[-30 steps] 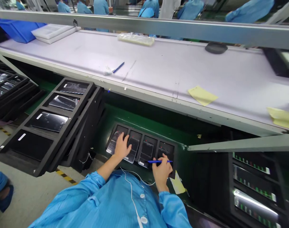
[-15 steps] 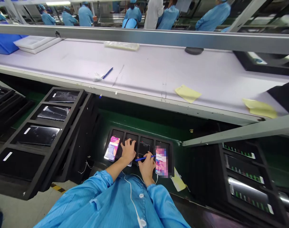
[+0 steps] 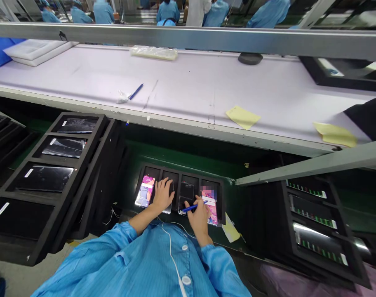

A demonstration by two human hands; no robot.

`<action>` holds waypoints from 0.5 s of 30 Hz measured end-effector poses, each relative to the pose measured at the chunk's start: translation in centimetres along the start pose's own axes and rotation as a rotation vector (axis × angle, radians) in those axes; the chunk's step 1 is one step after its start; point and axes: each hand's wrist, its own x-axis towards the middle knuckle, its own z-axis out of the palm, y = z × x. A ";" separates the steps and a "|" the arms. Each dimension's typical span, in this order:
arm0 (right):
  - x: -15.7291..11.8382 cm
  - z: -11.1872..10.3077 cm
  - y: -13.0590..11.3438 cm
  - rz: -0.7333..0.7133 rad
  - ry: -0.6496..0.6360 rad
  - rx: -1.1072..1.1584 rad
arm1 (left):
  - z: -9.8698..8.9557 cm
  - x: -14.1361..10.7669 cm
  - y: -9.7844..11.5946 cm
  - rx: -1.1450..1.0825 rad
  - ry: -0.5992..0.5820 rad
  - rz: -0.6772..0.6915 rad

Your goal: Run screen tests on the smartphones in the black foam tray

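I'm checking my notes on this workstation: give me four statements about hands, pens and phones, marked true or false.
1. The right hand holds a blue pen. True.
2. The left hand holds a pen too. False: it has none and is over the second slot from the left in the tray.
3. A second pen lies on the white table. True.
4. That tray's leftmost phone is dark. False: its screen is lit.

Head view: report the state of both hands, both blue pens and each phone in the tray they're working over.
Left hand: fingers spread
Right hand: closed on a pen
Held pen: slanted
Bench pen: lying down
Leftmost phone: screen lit
Second phone: partly covered
Third phone: mostly dark
Rightmost phone: screen lit
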 end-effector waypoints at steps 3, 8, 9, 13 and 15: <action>-2.0 -3.3 3.2 0.022 0.070 -0.035 | -1.5 -2.8 -2.5 -0.071 0.032 0.174; -4.4 -6.5 7.5 -0.066 -0.030 -0.100 | -2.0 -5.7 -4.8 -0.060 -0.048 0.318; -4.1 -6.6 7.8 -0.089 -0.053 -0.111 | -1.8 -5.4 -4.7 -0.043 -0.067 0.320; -0.8 -5.6 7.1 -0.104 -0.026 -0.167 | -1.2 -2.9 -3.6 0.045 -0.035 0.250; 0.4 -4.9 5.8 -0.161 -0.058 -0.156 | -1.7 -2.2 -3.6 0.051 0.018 0.230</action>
